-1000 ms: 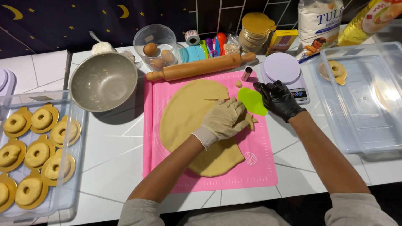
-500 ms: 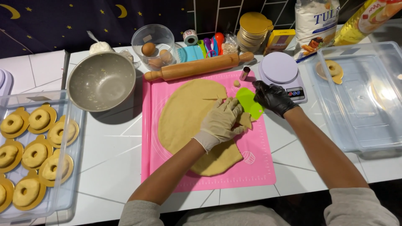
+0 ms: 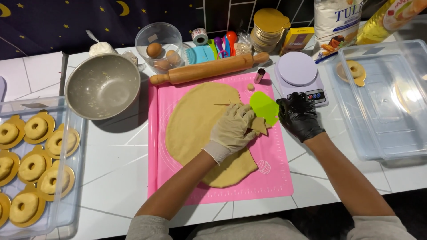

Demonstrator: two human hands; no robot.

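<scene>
On pink mat [image 3: 275, 178], left hand [image 3: 233, 129] pressing dough [image 3: 195, 124], right hand [image 3: 300, 116] (black-gloved) gripping green scraper [image 3: 263, 106]

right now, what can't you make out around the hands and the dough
- Head view: the dough under the left hand is covered by the glove.
- The green scraper edge is hidden by the right hand.
- The left doughnut tray is cut off by the frame edge.

Bright, even overhead light fills your view | soft shadow falls below and right of the metal bowl [image 3: 103, 85] | glare whitens the clear plastic bin [image 3: 383, 95] at right | focus crisp mid-frame on the pink mat [image 3: 275, 178] | table lines bow slightly toward your frame edges.
</scene>
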